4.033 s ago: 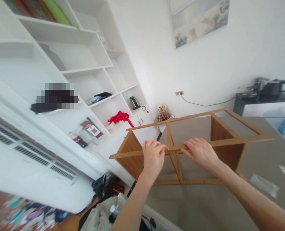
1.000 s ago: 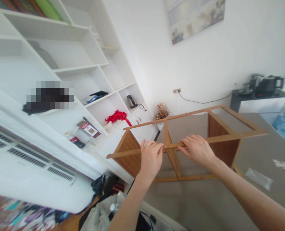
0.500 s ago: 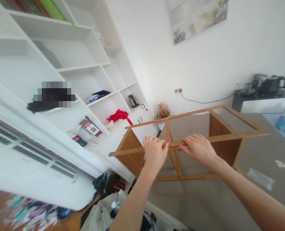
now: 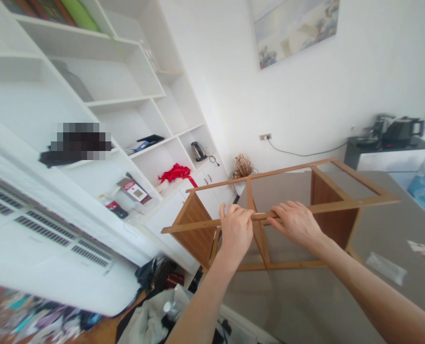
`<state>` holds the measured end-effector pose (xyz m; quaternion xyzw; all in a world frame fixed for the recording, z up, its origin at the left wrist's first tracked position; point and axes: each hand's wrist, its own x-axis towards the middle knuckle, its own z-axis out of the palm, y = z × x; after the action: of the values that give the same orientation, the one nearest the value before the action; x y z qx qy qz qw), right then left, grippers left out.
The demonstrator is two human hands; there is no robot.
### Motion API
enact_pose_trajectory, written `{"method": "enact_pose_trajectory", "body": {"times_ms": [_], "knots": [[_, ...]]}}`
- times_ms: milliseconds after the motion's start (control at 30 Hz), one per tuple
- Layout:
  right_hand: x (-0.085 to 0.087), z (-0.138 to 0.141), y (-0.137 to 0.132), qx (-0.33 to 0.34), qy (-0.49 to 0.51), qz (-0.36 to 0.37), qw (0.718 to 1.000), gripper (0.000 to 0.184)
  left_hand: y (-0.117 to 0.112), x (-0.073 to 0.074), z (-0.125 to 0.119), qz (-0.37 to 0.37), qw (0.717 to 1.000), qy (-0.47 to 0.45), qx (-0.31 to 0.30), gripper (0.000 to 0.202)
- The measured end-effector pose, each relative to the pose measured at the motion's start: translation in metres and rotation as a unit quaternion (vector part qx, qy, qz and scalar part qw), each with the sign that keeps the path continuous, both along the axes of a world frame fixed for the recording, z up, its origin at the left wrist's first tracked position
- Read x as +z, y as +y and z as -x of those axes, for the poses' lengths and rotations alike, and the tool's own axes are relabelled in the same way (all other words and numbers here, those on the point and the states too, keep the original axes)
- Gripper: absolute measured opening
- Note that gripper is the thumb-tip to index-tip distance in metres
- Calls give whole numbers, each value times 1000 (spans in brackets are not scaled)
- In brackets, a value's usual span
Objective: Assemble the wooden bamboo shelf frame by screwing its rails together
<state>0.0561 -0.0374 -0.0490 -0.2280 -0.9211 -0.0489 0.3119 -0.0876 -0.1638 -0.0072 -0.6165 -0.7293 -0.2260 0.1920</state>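
A wooden shelf frame (image 4: 320, 208) lies on its side on a grey-brown tabletop (image 4: 305, 301), its slim rails and brown panels forming open sections. My left hand (image 4: 236, 234) is closed at the middle of the near upper rail, thumb and forefinger pinched together and one finger raised. A thin pale sliver shows by those fingertips, too small to name. Just to the right, my right hand (image 4: 296, 222) wraps its fingers over the same rail, with the thumb below. A short stretch of rail shows between the two hands.
A clear plastic bag (image 4: 386, 268) lies right of the frame. White shelving (image 4: 126, 102) rises at the left, holding a kettle (image 4: 198, 151) and red cloth (image 4: 176, 173). A black-topped cabinet (image 4: 387, 155) stands far right. A pale cloth and bottle (image 4: 171, 310) sit near the front.
My left hand has shifted slightly right along the rail, closer to my right hand. My right hand keeps its grip, and the wooden frame has barely moved.
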Motion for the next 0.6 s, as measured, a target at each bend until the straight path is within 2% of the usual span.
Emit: {"method": "enact_pose_trajectory", "body": {"times_ms": [133, 267, 433, 600], "knots": [[1, 0, 0, -2, 2, -2, 1000, 31, -9, 0, 0, -23, 1000, -4, 6, 14], [0, 0, 1, -2, -1, 1, 1000, 32, -15, -2, 4, -13, 1000, -6, 9, 17], [-1, 0, 1, -3, 0, 2, 1000, 32, -14, -5, 12, -14, 999, -31, 13, 24], [-1, 0, 2, 1, 4, -2, 1000, 32, -10, 0, 19, -24, 998, -35, 36, 16]]}}
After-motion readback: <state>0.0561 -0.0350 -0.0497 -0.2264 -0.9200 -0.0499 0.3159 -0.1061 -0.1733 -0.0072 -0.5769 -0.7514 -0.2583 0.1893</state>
